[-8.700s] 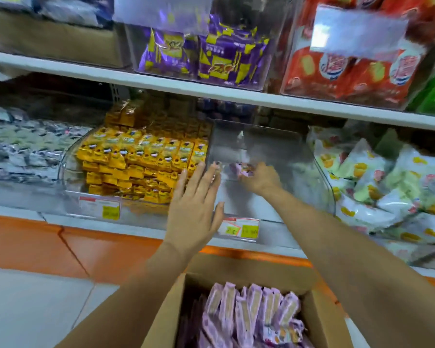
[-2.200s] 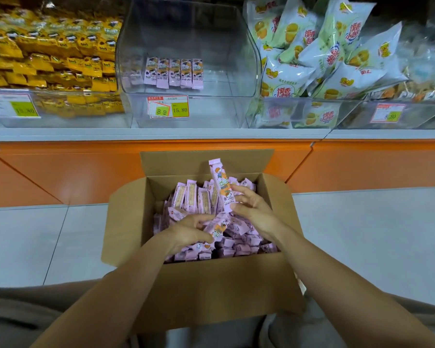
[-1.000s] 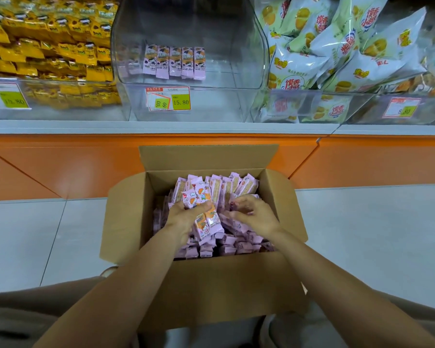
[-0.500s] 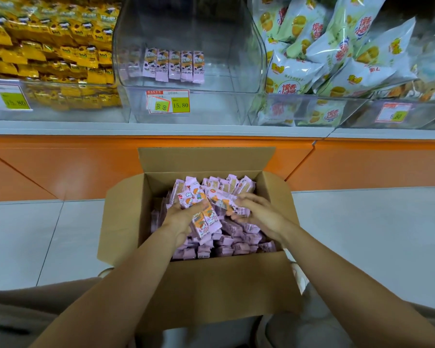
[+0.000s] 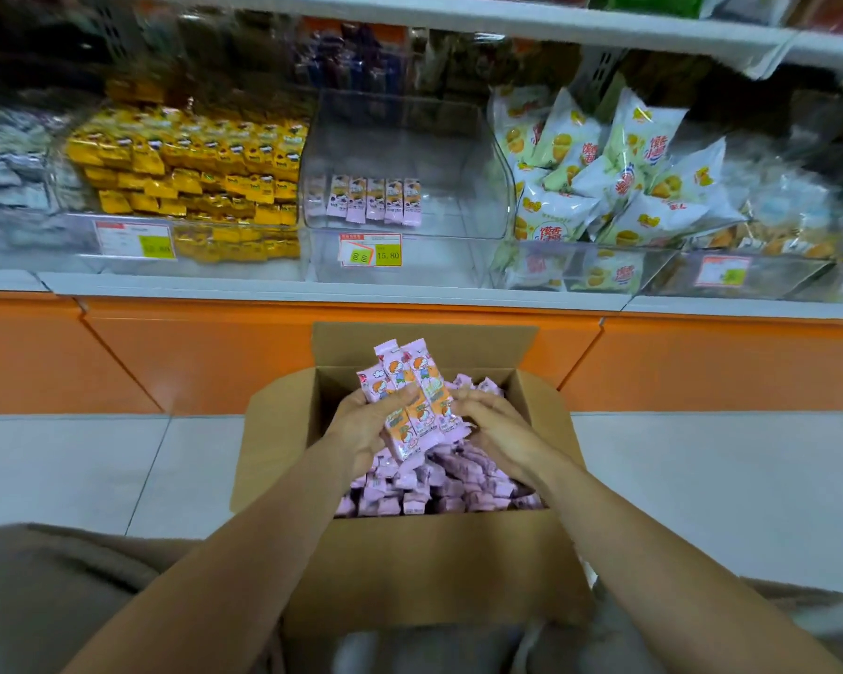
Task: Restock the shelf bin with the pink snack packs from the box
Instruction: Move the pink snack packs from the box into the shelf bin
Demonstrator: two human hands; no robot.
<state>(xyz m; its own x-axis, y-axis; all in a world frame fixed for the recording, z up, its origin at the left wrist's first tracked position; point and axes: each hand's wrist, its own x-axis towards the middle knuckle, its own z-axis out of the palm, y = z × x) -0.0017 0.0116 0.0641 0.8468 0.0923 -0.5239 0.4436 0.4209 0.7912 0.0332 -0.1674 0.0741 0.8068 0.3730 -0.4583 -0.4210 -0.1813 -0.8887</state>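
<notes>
Shop floor (image 5: 118, 469): pink packs (image 5: 410, 386) higher above box (image 5: 434, 566)

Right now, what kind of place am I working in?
Most likely a shop's snack aisle: clear shelf bins stocked with wrapped snacks, price tags on the bin fronts, and an open cardboard box of pink snack packs on the floor, ready for restocking.

The left hand (image 5: 366, 430) and right hand (image 5: 497, 430) cover some pink snack packs (image 5: 458, 484) in the box (image 5: 434, 566). The left price label (image 5: 135, 239) is too blurred to read.
</notes>
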